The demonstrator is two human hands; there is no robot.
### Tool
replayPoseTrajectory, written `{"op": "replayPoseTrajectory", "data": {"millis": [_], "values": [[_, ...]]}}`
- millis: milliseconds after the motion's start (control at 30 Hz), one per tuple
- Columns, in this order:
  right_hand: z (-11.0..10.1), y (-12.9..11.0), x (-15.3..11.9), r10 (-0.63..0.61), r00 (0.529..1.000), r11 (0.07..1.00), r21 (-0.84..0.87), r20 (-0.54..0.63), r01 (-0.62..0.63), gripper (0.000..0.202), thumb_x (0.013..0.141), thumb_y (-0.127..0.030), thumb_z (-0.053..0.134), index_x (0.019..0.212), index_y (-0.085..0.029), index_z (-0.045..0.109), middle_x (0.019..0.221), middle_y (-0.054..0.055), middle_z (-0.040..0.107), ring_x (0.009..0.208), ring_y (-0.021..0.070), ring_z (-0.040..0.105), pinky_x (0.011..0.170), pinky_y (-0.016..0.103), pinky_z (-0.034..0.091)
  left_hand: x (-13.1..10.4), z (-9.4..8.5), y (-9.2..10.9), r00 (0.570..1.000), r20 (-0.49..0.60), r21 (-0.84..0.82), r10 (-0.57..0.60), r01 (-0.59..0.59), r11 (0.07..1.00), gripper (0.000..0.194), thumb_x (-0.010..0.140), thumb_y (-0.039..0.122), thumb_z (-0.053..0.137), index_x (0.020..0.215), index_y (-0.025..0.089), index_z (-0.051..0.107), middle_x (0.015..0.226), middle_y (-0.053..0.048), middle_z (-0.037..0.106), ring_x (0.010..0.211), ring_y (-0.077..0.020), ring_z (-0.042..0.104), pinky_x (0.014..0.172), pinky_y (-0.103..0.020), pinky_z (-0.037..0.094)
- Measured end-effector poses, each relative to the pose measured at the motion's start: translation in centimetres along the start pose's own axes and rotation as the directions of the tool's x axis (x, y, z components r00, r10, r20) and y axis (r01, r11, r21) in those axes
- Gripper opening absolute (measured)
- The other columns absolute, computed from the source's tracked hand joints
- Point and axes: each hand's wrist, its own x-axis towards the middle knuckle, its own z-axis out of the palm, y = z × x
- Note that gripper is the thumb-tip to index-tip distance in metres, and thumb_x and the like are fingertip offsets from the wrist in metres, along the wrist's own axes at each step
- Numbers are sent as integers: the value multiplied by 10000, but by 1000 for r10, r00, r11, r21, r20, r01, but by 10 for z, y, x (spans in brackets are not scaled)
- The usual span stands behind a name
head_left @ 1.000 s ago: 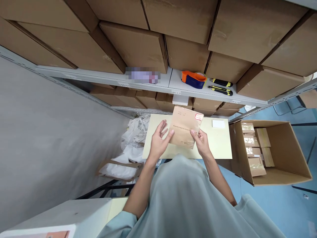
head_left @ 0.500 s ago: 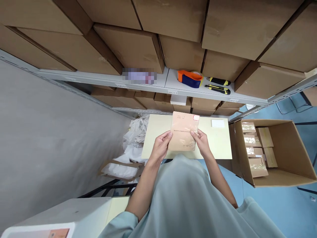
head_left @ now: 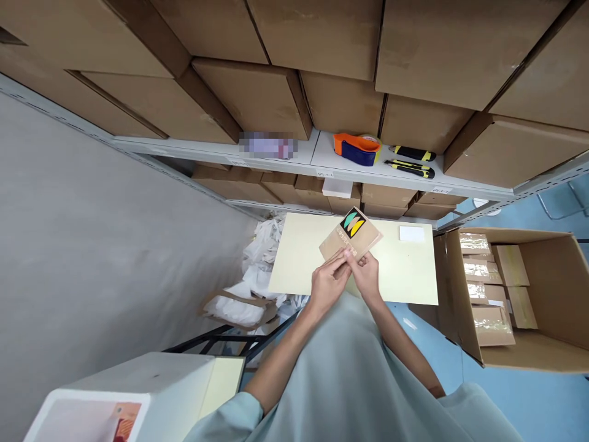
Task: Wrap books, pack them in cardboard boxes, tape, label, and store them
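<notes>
A small tan book (head_left: pixel 351 236), apparently in clear plastic, is tilted above the pale yellow table (head_left: pixel 294 264). Its upper face carries a black square with green and yellow shapes, and pale lettering below that. At its lower corner my right hand (head_left: pixel 367 276) is closed on it, with the thumb on top and the other fingers curled beneath. My left hand (head_left: pixel 329 282) meets the right one there, its fingers closed at the same lower edge and partly hidden.
A white card (head_left: pixel 411 233) lies on the table's right side. Beyond stands a shelf with cartons (head_left: pixel 340 101), an orange-and-blue tape dispenser (head_left: pixel 356 149) and utility knives (head_left: pixel 411 161). An open carton (head_left: pixel 552 307) with taped parcels is at right; white plastic wrapping (head_left: pixel 262 264) lies left.
The book has been turned over and tilted, from its printed-text side to the side with the coloured design. My hands have come together at its lower corner.
</notes>
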Motion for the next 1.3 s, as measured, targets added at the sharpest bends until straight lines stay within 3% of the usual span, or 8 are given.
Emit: {"op": "replayPoseTrajectory", "data": {"millis": [100,367,600,700,800,900,1033,1300], "values": [[-20,0,13,8,1000,1000,-15,11,-8,592,869,-787,771,1005,-210,748,1045,119,858,1035,300,806,988,450,658,9,-7,-2,996,12,-63,-94,94,994,379,831,508,895,1103,245,891,1230,-123,856,1245,-342,793,1195,-533,583],[-61,-17,28,78,964,996,13,255,-84,599,860,-759,817,1135,-227,811,1201,96,863,1124,313,797,1092,480,613,33,-45,-2,931,-328,-105,-161,134,985,278,767,455,925,884,207,878,1006,-112,875,1039,-309,825,1052,-471,651],[-71,-23,31,88,939,995,11,333,-97,613,825,-744,865,1153,-228,830,1172,71,872,1142,308,801,1084,477,628,40,-52,-19,973,-11,-136,-233,229,964,654,684,471,999,1250,189,828,1247,-150,841,1241,-325,769,1121,-462,614],[-72,-25,29,74,942,997,-17,327,-73,591,824,-731,869,1138,-232,845,1137,66,877,1101,319,813,1029,492,656,52,-55,-25,964,84,-120,-253,262,957,732,599,505,1042,1223,187,829,1167,-138,840,1173,-315,768,1093,-442,614],[-72,-34,24,9,951,996,-88,311,20,481,842,-673,875,1099,-265,882,1147,60,877,1155,347,810,1067,540,649,59,-62,-19,992,83,-42,-92,96,995,507,633,487,1014,1027,213,852,1113,-116,836,1126,-301,756,1140,-463,576],[-71,-49,18,-152,930,951,-206,334,229,275,935,-538,826,1131,-358,899,1378,15,815,1503,351,638,1310,619,464,58,-71,-2,985,74,87,158,-164,983,170,799,421,892,829,272,818,1006,-76,837,1145,-306,732,1195,-514,530],[-61,-61,11,-306,876,838,-330,372,434,238,1065,-457,663,1154,-431,882,1540,-55,715,1618,301,520,1400,669,278,50,-84,15,953,34,173,301,-302,937,195,895,406,799,738,303,748,941,-53,840,1228,-329,710,1226,-566,503],[-17,-34,13,-134,979,948,-269,151,171,610,960,-654,777,1424,-259,777,1259,95,839,1226,328,762,1134,495,595,50,-120,-13,996,-10,-43,85,-85,995,497,750,503,964,1047,241,664,1058,-66,777,1103,-253,760,1068,-393,596]]}}
